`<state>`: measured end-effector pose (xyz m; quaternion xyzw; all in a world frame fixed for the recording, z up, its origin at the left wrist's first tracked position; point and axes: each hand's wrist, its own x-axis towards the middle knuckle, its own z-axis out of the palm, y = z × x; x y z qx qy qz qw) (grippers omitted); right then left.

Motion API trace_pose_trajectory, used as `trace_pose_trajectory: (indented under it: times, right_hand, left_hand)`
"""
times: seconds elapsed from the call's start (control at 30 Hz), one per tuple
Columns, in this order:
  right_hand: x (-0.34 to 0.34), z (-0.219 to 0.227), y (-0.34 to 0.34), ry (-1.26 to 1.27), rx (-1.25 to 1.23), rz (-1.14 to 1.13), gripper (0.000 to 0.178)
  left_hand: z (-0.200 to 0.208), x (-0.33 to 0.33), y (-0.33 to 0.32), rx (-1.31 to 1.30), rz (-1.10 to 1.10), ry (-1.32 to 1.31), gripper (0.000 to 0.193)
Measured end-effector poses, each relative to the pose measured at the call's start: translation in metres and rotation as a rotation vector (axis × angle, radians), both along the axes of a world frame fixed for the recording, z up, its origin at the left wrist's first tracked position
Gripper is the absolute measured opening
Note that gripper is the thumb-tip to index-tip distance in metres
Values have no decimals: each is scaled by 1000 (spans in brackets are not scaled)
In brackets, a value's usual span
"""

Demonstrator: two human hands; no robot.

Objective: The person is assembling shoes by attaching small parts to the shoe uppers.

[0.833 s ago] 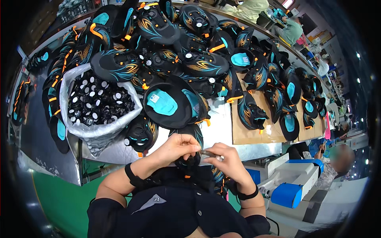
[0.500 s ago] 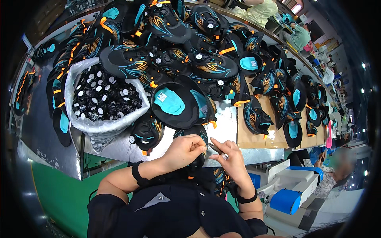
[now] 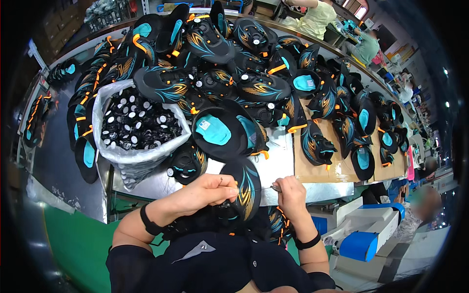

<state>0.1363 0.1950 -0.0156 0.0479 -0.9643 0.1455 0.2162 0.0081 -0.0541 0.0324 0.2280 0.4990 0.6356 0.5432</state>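
Note:
A black shoe upper (image 3: 248,188) with teal and orange patterning lies upright at the table's near edge, in front of my body. My left hand (image 3: 212,191) is at its left side, thumb and fingers pinched on a thin dark lace, of which little shows. To the upper's right, my right hand (image 3: 291,198) closes around a small dark metal tool (image 3: 276,187), mostly hidden by the fingers. A thin line appears to run between the two hands across the upper. Just beyond stands another shoe upper (image 3: 215,129) with a teal insole.
A white plastic bag (image 3: 151,157) full of black dials with white caps stands at the left. Many similar shoe uppers (image 3: 264,87) are heaped behind, and more lie on cardboard (image 3: 312,168) at the right. A grey-white machine (image 3: 364,222) with blue parts stands at right; people sit farther off.
My hands have moved apart, the left one leftward and the right one rightward and slightly down. More of the near upper shows between them. The head view has shifted slightly.

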Motion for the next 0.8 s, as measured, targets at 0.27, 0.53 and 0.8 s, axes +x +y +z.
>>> trace_pose_trajectory:
  times: [0.27, 0.53, 0.8]
  right_hand:
    - [-60, 27, 24, 222, -97, -5, 32]
    - [-145, -34, 172, 41, -557, -449, 26]
    - [-28, 0, 158, 100, -1223, -491, 15]
  left_hand:
    - [61, -34, -19, 238, 547, 1923, 14]
    - [7, -147, 26, -155, 568, 1880, 35]
    - [31, -139, -49, -300, 770, 1315, 29]
